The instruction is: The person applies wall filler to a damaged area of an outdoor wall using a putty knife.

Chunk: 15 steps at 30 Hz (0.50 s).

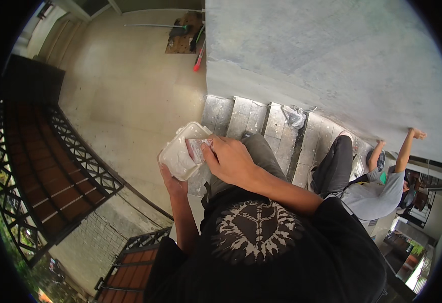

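Gate: at the far left, dark metal lattice with brown panels (61,166); any lettering on it is too small to tell.
Floor: pale, smooth floor (130,86) to the right of the gate.
Left hand: the person's left hand (174,185) supports the box from its lower left side, fingers mostly hidden beneath, gripping its edge.
White box: an open, shallow white box (170,146) with rounded corners, tilted, held in front of the body above the steps; white paste is smeared inside, and no writing can be made out on it.
Broom: a long-handled broom (180,30) lies near a brown mat (174,46) at the top.
Flat piece: a flat, pale piece (195,148) with a dark red side lies over the box's inside; it seems to carry faint print, too blurred to make out.
Right hand: the person's right hand (229,157) pinches the flat piece between thumb and fingers.
Shirt: black, with a pale printed emblem (258,230), a jagged ring around a branching centre.
Steps: grey, white-speckled steps (253,117), a clear plastic bag (295,117) beside the wall.
Wall: grey, patchily coated wall (322,55).
Co-worker: a person in a grey shirt (375,197), arms raised toward the wall.
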Available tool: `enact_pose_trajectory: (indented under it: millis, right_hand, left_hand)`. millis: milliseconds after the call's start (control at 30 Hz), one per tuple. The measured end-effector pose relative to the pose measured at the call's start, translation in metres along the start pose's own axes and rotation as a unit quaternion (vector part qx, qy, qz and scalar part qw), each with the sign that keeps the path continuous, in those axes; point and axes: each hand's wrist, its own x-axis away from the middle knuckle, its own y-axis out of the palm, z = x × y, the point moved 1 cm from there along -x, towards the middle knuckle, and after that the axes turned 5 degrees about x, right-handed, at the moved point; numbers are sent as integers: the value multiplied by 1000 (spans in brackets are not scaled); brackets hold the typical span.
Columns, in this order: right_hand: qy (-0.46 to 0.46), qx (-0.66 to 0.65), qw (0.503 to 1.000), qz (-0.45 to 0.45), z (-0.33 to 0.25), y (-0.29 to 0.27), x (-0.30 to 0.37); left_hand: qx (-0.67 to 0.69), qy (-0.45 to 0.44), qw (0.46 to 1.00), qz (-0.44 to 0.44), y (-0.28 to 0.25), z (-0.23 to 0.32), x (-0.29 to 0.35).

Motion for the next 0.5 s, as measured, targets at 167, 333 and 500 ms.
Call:
enact_pose_trajectory:
  millis: [167, 333, 500]
  right_hand:
    - [92, 51, 994, 44, 7, -38, 3]
    - [155, -46, 954, 251, 78, -71, 39]
    - [356, 74, 850, 381, 272, -3, 173]
  left_hand:
    - [19, -49, 997, -49, 31, -8, -23]
    - [7, -88, 994, -72, 69, -18, -60]
    - [-41, -115, 988, -98, 112, -34, -96]
